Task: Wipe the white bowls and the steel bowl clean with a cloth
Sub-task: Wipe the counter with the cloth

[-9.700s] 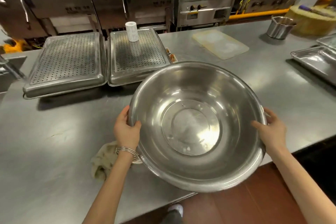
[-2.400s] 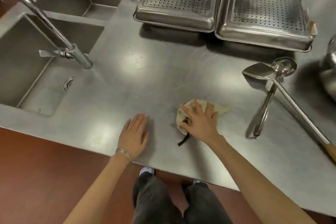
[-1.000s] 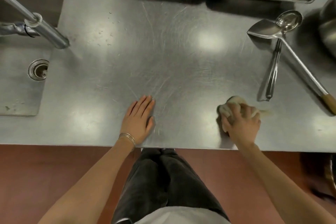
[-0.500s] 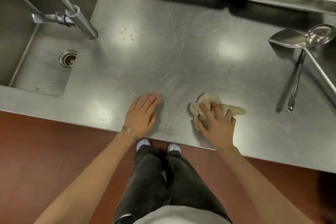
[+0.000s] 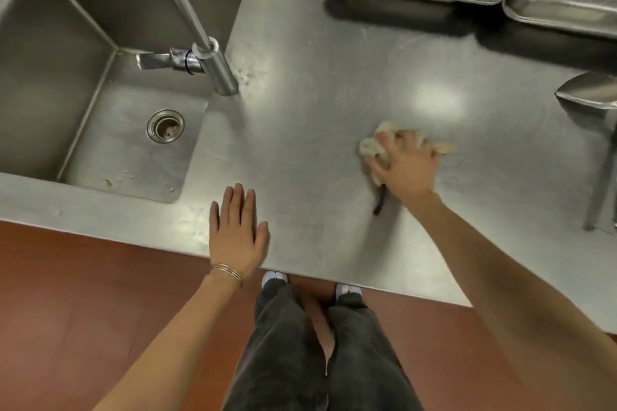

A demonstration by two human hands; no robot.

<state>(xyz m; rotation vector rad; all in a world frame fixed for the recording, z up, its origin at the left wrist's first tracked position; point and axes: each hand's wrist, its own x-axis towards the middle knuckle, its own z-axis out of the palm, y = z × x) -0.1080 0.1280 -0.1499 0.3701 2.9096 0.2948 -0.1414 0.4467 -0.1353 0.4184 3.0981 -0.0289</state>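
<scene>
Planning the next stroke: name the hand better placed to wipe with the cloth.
Right. The right hand grips the cloth on the counter; the left hand lies flat near the counter's edge, apart from the cloth.

Steel counter (image 5: 334, 93) with sunken sink (image 5: 66, 77) above reddish-brown floor (image 5: 83, 310).

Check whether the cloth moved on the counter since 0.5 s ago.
Yes. The cloth, held under the right hand, is now farther back from the front edge of the counter.
</scene>
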